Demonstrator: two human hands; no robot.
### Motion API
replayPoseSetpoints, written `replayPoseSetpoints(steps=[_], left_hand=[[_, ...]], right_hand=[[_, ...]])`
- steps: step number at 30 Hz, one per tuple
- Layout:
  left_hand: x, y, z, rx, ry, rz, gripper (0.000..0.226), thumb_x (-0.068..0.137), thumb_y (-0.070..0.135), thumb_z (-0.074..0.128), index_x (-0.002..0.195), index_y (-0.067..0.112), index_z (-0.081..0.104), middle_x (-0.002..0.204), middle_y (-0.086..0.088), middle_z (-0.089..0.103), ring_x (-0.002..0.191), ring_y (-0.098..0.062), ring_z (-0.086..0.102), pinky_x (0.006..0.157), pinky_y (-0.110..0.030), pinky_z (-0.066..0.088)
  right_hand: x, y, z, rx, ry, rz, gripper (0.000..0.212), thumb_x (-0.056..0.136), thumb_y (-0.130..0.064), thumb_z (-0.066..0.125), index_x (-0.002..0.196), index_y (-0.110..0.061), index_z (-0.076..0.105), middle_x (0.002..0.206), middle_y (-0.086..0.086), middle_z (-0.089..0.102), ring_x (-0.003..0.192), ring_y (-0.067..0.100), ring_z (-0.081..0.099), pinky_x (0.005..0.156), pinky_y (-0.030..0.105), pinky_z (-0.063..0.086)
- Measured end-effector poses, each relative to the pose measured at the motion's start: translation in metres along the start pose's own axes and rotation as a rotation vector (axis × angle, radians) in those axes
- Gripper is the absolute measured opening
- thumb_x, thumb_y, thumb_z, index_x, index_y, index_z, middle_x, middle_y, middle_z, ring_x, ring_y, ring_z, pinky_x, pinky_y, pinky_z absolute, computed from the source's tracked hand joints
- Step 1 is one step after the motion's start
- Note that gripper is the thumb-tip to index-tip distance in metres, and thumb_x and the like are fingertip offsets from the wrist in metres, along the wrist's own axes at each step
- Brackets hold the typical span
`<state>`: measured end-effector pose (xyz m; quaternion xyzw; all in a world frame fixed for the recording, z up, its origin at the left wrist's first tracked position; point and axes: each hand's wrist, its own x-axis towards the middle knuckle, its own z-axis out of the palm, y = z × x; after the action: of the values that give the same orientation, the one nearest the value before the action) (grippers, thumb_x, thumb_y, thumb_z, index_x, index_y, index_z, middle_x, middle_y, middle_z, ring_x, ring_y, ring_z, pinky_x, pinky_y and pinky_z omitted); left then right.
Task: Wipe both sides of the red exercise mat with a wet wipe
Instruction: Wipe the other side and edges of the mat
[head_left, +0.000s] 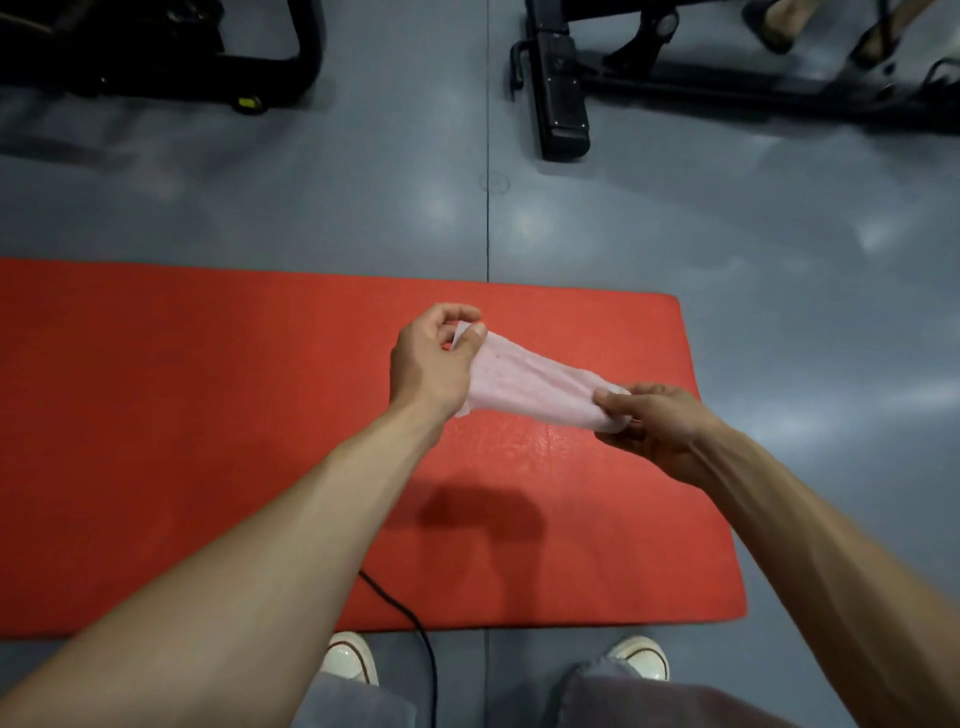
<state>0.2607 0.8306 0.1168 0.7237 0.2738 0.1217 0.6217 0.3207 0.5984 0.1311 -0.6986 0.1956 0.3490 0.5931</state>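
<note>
- Your left hand (431, 364) and right hand (649, 421) pinch the wet wipe (530, 387) stretched above the red exercise mat (208, 415).
- The mat's left end is cut off; its right edge meets open grey floor (805, 312).

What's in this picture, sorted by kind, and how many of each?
Hands: 2, left hand and right hand, both pinching the wipe
Wet wipe: 1
Red mat: 1
White shoes: 2
Black cable: 1
Black gym machines: 2
Total: 9
</note>
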Motion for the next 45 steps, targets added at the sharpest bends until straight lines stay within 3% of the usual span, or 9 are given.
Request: replayPoseSetpoints(steps=[3, 6, 9, 15, 21, 26, 30, 37, 45], left_hand=[[0.000, 0.003, -0.002, 0.008, 0.030, 0.006, 0.007, 0.097, 0.014, 0.067, 0.100, 0.020, 0.071, 0.079, 0.004, 0.063, 0.051, 0.003, 0.049, 0.040, -0.014, 0.039], [0.004, 0.003, -0.005, 0.007, 0.043, 0.016, 0.008, 0.098, 0.012, 0.065, 0.102, 0.017, 0.070, 0.086, 0.000, 0.065, 0.050, 0.002, 0.051, 0.034, -0.020, 0.043], [0.014, -0.006, -0.001, 0.004, 0.072, 0.002, 0.009, 0.098, 0.010, 0.064, 0.099, 0.018, 0.069, 0.085, 0.001, 0.067, 0.052, 0.001, 0.055, 0.039, -0.018, 0.044], [-0.004, -0.028, 0.030, -0.036, 0.121, -0.132, 0.012, 0.098, 0.011, 0.065, 0.093, 0.022, 0.068, 0.083, 0.004, 0.070, 0.068, -0.007, 0.059, 0.056, -0.014, 0.044], [-0.024, 0.000, 0.025, -0.019, 0.202, -0.078, 0.008, 0.099, 0.010, 0.064, 0.095, 0.015, 0.069, 0.080, 0.001, 0.065, 0.051, 0.004, 0.053, 0.040, -0.011, 0.037], [-0.040, 0.003, 0.013, 0.082, 0.185, -0.033, 0.007, 0.098, 0.013, 0.065, 0.092, 0.016, 0.069, 0.081, -0.001, 0.068, 0.051, 0.001, 0.054, 0.039, -0.014, 0.039], [-0.045, 0.001, -0.002, 0.239, 0.128, 0.026, 0.009, 0.094, 0.025, 0.069, 0.085, 0.025, 0.069, 0.081, 0.003, 0.073, 0.076, -0.018, 0.067, 0.069, -0.033, 0.051], [-0.045, 0.004, 0.010, 0.242, 0.011, -0.031, 0.011, 0.092, 0.032, 0.072, 0.085, 0.023, 0.073, 0.076, 0.005, 0.073, 0.071, -0.016, 0.069, 0.065, -0.030, 0.055], [-0.055, 0.022, 0.015, -0.002, -0.283, -0.308, 0.060, 0.105, 0.063, 0.029, 0.112, 0.017, 0.066, 0.106, -0.011, 0.074, 0.074, -0.028, 0.076, 0.057, -0.041, 0.060]], right_hand=[[0.003, -0.004, -0.001, 0.071, 0.026, -0.065, 0.015, 0.088, -0.018, 0.075, 0.084, -0.014, 0.061, 0.073, 0.004, 0.062, 0.057, 0.012, 0.059, 0.072, 0.030, 0.055], [0.009, -0.015, -0.002, 0.168, -0.042, -0.125, 0.019, 0.086, -0.029, 0.074, 0.089, -0.017, 0.060, 0.088, 0.009, 0.058, 0.083, 0.022, 0.054, 0.086, 0.034, 0.049], [0.020, -0.019, 0.003, 0.243, -0.067, -0.145, 0.017, 0.084, -0.030, 0.073, 0.092, -0.015, 0.069, 0.088, 0.007, 0.064, 0.088, 0.023, 0.054, 0.097, 0.037, 0.047], [0.030, -0.008, 0.017, 0.431, 0.042, -0.198, 0.022, 0.094, -0.026, 0.068, 0.109, -0.009, 0.069, 0.096, 0.005, 0.076, 0.087, 0.017, 0.072, 0.081, 0.034, 0.061], [0.005, 0.000, 0.005, 0.251, 0.272, -0.317, 0.022, 0.100, -0.028, 0.062, 0.080, -0.020, 0.056, 0.069, -0.003, 0.055, 0.051, 0.009, 0.049, 0.042, 0.018, 0.038], [-0.007, 0.003, -0.009, 0.046, 0.381, -0.392, 0.028, 0.098, -0.029, 0.062, 0.073, -0.019, 0.054, 0.068, 0.000, 0.047, 0.053, 0.013, 0.040, 0.041, 0.018, 0.031], [-0.016, 0.021, 0.009, -0.093, 0.352, -0.395, 0.023, 0.092, -0.027, 0.066, 0.073, -0.015, 0.059, 0.066, 0.005, 0.053, 0.055, 0.019, 0.045, 0.038, 0.021, 0.031], [-0.028, 0.019, 0.053, -0.212, 0.155, -0.443, 0.028, 0.091, -0.031, 0.069, 0.080, -0.005, 0.067, 0.057, 0.005, 0.056, 0.044, 0.020, 0.050, 0.039, 0.026, 0.038], [-0.035, 0.022, 0.055, -0.449, 0.037, -0.467, 0.042, 0.096, -0.049, 0.058, 0.080, -0.012, 0.068, 0.060, 0.008, 0.069, 0.050, 0.028, 0.068, 0.051, 0.044, 0.057]])
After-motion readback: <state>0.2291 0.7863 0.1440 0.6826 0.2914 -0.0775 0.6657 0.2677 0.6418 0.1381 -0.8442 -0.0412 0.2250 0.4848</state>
